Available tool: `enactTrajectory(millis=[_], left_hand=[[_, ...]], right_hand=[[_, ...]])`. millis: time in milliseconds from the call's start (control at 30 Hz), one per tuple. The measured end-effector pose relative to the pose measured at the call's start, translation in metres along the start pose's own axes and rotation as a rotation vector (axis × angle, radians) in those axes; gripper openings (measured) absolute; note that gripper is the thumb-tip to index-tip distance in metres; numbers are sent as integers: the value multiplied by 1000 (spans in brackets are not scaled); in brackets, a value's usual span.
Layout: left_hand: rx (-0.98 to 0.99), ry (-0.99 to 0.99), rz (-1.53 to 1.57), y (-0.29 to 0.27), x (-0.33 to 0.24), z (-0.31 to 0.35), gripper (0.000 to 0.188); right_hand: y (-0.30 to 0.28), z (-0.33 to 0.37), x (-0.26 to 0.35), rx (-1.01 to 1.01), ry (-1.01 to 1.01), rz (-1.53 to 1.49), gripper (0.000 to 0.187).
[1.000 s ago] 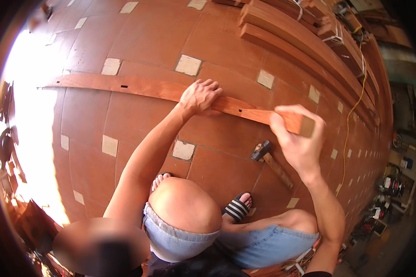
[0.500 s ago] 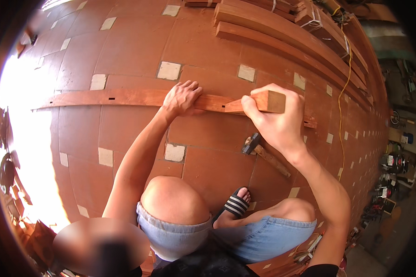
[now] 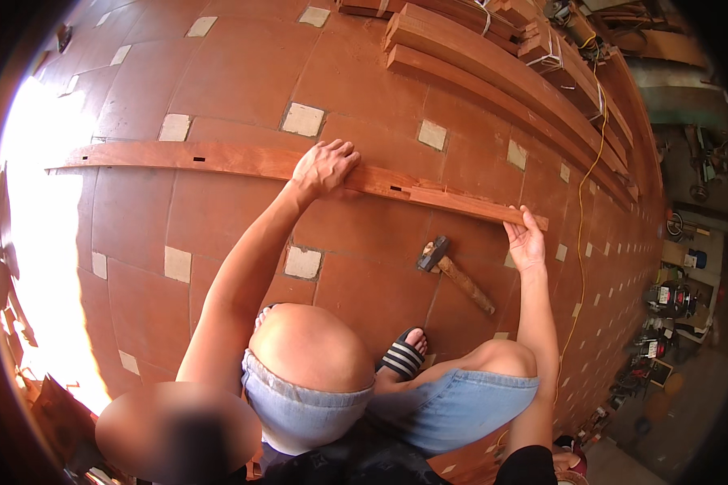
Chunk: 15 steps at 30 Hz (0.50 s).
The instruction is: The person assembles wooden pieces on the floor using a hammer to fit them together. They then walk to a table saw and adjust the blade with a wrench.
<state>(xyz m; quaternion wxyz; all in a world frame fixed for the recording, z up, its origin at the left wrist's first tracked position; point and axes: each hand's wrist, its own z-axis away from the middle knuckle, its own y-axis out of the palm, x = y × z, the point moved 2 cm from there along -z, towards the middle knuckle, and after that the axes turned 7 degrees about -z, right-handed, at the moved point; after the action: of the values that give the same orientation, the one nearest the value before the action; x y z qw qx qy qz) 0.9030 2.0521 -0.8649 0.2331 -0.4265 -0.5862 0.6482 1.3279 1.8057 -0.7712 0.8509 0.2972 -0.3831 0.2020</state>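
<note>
A long reddish wooden board [image 3: 243,160] with several small rectangular slots lies across the tiled floor in front of me. My left hand [image 3: 325,168] is wrapped over its middle, fingers on the far edge. Along the board's right part lies a shorter wooden piece [image 3: 469,204], its left end beside a dark slot. My right hand [image 3: 526,236] pinches this piece near its right end, thumb and fingertips on its edges. Between the board and my foot rests a hammer [image 3: 457,273] with a dark head and worn wooden handle, touched by neither hand.
Stacked wooden beams [image 3: 501,105] lie at the far right, with a yellow cord [image 3: 584,174] running past them. My sandalled foot [image 3: 404,354] is close to the hammer. Tools and machines [image 3: 671,299] line the right edge. Bright light washes over the floor at left.
My right hand has moved right and lowered the shorter wooden piece from a steep tilt to lie along the board. My left hand stays on the board.
</note>
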Motion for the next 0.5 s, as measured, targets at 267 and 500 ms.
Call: enactTrajectory(millis=[267,500], left_hand=[[-3,-22,-13,-1,5,10,57],[-93,-45,241,-5,2,7,48]], right_hand=[[186,95,45,301,-446,822,18],[366,145,-48,664,-1049,1458,34]])
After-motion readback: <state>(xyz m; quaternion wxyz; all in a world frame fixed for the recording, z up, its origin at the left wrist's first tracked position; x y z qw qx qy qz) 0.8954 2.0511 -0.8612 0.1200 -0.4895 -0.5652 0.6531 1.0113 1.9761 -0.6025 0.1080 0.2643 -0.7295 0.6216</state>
